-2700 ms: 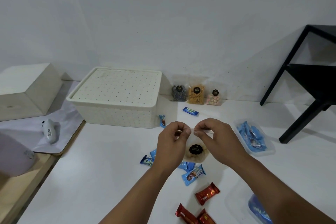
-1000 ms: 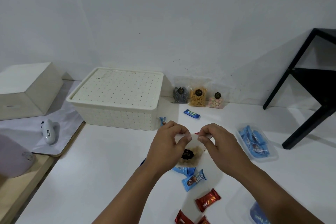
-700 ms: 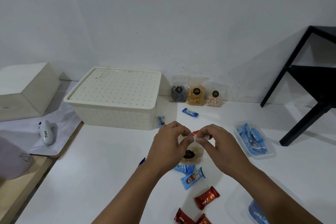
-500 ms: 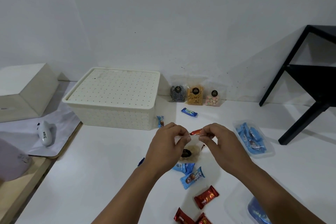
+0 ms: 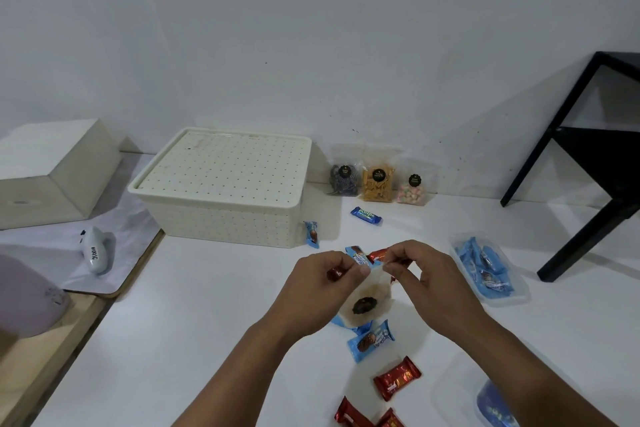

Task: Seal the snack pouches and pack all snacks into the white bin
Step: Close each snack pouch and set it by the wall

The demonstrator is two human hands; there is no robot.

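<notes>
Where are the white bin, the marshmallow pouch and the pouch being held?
white bin [image 5: 221, 170], head view, middle of lid.
marshmallow pouch [image 5: 414, 189], head view, on the marshmallows.
held pouch [image 5: 367, 302], head view, near its black sticker.

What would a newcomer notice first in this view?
Both hands, the left hand and right hand, pinch the top edge of a clear pouch held at the centre, above scattered blue and red snacks. Behind them to the left sits the white bin with its dotted lid on. Three more pouches stand against the wall beside it.
</notes>
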